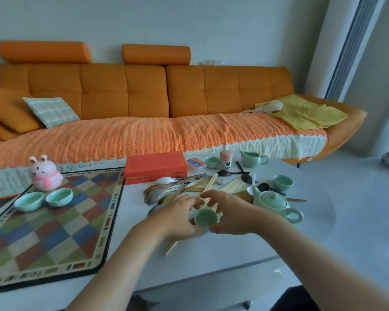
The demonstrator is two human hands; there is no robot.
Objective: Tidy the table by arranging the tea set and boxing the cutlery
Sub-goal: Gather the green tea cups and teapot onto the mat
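White desk (234,250) before an orange sofa (121,95) is carrying one celadon teacup (205,218) amid strewn chopsticks (231,186) beside the teapot (272,202), left grip (180,215) and right grip (230,215) both curling round it, seemingly freeing it to join two cups (59,197) waiting on the chequered mat (54,232).

Mat (54,221) on left half of counter (234,250). Cup A (29,201) and cup B (59,197) side by side on mat's far left part; rabbit toy (46,173) just behind them. Box (155,166) right of mat's far corner; cutlery pile (177,187) just before it (pieces overlapping). Cup C (205,217) before pile, between left hand (180,217) and right hand (230,213), fingers (211,195) of both round it. Teapot (273,202) just right of right hand; cup D (282,182) behind teapot. Cup E (212,162), jar (225,158), pitcher (253,158) in a far row, left to right. Sofa (144,97) behind counter.
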